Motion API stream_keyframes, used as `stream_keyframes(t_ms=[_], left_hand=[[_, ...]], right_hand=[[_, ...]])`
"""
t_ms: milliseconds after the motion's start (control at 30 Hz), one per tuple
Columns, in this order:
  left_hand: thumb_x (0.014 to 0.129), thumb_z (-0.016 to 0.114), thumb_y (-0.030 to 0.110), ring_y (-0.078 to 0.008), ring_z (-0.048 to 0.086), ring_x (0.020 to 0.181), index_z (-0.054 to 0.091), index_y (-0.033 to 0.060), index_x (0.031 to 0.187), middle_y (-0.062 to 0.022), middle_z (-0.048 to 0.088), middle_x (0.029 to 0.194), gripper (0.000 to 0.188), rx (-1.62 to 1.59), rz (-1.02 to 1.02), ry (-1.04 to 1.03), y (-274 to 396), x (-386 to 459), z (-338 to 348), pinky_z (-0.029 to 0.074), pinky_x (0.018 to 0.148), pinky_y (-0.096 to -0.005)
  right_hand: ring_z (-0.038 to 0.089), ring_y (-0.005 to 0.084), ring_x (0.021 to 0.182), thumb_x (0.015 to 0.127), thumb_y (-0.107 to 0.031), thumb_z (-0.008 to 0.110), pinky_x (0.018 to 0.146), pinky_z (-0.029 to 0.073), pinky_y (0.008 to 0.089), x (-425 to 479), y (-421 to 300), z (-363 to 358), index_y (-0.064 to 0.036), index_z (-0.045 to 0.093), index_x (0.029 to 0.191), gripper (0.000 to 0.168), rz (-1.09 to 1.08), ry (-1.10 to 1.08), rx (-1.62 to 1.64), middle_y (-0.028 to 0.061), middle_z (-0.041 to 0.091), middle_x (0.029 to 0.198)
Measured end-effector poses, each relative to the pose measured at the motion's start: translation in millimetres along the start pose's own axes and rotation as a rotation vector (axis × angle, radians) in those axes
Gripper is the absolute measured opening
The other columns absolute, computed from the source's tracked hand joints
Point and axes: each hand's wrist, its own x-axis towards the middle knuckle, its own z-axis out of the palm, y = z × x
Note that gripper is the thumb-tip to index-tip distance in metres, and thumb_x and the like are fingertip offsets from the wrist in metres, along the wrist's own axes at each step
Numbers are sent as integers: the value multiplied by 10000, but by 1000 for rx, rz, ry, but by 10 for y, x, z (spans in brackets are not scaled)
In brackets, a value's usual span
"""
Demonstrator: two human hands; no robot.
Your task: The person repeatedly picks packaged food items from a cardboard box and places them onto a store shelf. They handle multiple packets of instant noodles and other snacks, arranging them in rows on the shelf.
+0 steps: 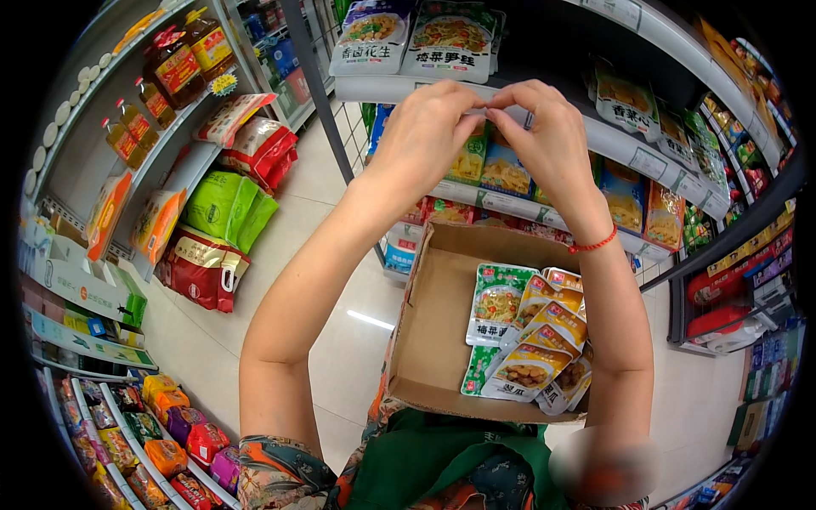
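Observation:
My left hand and my right hand meet at the fingertips over the front rail of a shelf. Thumbs and forefingers are pinched close together; whether something small lies between them I cannot tell. Just beyond the hands, white food pouches stand on the shelf. Below my hands an open cardboard box rests near my body. In its right part lie a green-and-white pouch and several yellow pouches, overlapping. A red cord bracelet circles my right wrist.
Lower shelf rows hold yellow and blue packets. More pouches stand on the shelf at right. A dark metal frame post rises left of the shelf. Oil bottles and large bags fill the left racks; wrapped snacks sit lower left.

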Motion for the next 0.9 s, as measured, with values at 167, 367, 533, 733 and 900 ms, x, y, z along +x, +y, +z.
stream_keyframes(t_ms=[167,367,533,733,900], left_hand=[[835,657,81,-312,648,894,670,-3,978,-145,670,972,167,-135,-68,-77,241,-318,55,510,771,-361],[838,649,69,-311,648,873,667,-5,983,-146,668,968,164,-242,-212,-223,529,-752,168,513,744,-356],[829,658,71,-310,645,855,672,-9,981,-155,664,951,173,-263,-240,-260,646,-1139,362,507,744,-367],[827,659,92,-271,667,855,673,-10,1031,-160,682,968,228,-289,-427,-466,685,-1514,608,522,759,-358],[828,657,93,-237,689,848,666,-17,1071,-158,695,990,266,-395,-564,-527,780,-1713,702,539,763,-344]], right_hand=[[608,327,842,762,-78,675,735,482,401,-368,-107,-107,-26,643,808,76,70,-70,97,128,642,845],[614,335,795,766,-61,664,690,483,413,-883,-182,-198,-2,608,799,88,178,-184,167,151,626,798],[625,323,753,769,-73,668,662,493,414,-1336,-135,-190,-6,621,811,92,251,-289,183,148,634,781],[618,324,850,784,-96,646,749,495,432,-1803,-16,-96,-39,656,845,84,295,-439,68,139,645,837],[608,327,893,777,-80,653,799,494,432,-2064,68,-44,-42,667,877,109,262,-452,-32,133,644,872]])
